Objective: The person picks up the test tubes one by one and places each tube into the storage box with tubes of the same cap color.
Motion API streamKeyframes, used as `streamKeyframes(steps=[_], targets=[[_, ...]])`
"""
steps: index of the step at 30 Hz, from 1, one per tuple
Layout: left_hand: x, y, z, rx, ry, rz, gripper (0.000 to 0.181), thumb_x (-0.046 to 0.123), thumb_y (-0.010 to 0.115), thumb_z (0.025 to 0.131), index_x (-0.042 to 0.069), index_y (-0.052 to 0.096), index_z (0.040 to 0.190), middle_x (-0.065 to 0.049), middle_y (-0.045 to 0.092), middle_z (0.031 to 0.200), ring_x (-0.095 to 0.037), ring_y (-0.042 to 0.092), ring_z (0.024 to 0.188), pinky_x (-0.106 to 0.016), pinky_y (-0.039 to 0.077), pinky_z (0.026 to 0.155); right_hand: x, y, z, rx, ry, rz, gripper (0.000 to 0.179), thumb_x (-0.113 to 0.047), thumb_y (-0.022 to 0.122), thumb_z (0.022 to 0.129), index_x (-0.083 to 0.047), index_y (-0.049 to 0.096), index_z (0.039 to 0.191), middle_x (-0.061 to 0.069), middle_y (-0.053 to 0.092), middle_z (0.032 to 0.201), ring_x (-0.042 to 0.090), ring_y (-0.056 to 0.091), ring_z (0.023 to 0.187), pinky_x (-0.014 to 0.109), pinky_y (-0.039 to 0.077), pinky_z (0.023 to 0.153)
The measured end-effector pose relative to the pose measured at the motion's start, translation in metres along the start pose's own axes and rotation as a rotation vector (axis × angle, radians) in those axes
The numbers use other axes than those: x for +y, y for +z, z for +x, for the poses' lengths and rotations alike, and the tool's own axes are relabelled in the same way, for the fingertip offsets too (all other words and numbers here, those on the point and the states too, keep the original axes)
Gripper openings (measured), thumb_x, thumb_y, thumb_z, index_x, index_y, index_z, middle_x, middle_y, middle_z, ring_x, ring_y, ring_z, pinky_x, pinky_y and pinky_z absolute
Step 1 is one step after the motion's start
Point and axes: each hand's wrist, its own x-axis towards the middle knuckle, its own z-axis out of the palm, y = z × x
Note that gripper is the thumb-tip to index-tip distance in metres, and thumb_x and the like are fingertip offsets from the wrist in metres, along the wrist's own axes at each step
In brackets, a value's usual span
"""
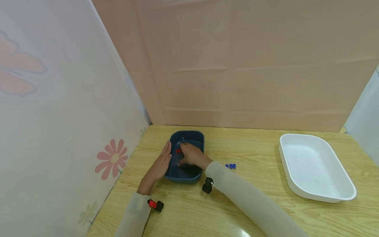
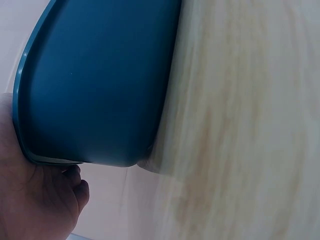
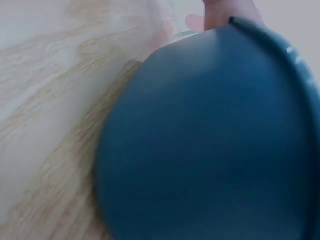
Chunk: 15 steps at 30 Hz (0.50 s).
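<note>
A dark blue rectangular bin stands on the table. Along its left rim lies my left hand, fingers straight against the side; the left wrist view shows this hand at the bin's rim. My right hand reaches down inside the bin, thumb and fingers spread apart beside several thin clear tubes with red caps. These tubes lie side by side on the bin's floor, partly covered by the hand. In the right wrist view the bin's outer wall fills most of the picture, and the right fingers are hidden.
Several blue caps show on the table beyond my right sleeve, which partly covers what they belong to. A large white tray stands at the right. A flowered sheet borders the left side, and a brown panel closes the back.
</note>
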Motion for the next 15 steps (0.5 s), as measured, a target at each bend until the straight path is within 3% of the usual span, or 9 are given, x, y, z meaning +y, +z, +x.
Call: streamKeyframes(steps=[5,15], targets=[[0.003,-0.001,0.001,-0.001,0.002,-0.003,0.055,0.021,0.026,0.114,0.002,0.006,0.162,-0.002,-0.005,0.17,-0.026,0.002,0.156,-0.053,0.012,0.122,-0.002,-0.01,-0.007,0.02,-0.028,0.066,0.096,-0.042,0.087,0.08,-0.001,0.04,0.153,0.019,0.041,0.156,0.034,0.042,0.143,0.048,0.038,0.113],[0.0,0.001,0.0,0.012,-0.005,0.016,0.055,0.02,0.027,0.113,0.002,0.008,0.162,-0.002,-0.004,0.17,-0.028,0.003,0.156,-0.053,0.012,0.122,-0.003,-0.02,-0.03,0.071,-0.093,0.071,0.094,-0.044,0.083,0.083,-0.002,0.039,0.154,0.02,0.042,0.155,0.034,0.042,0.143,0.049,0.038,0.114]])
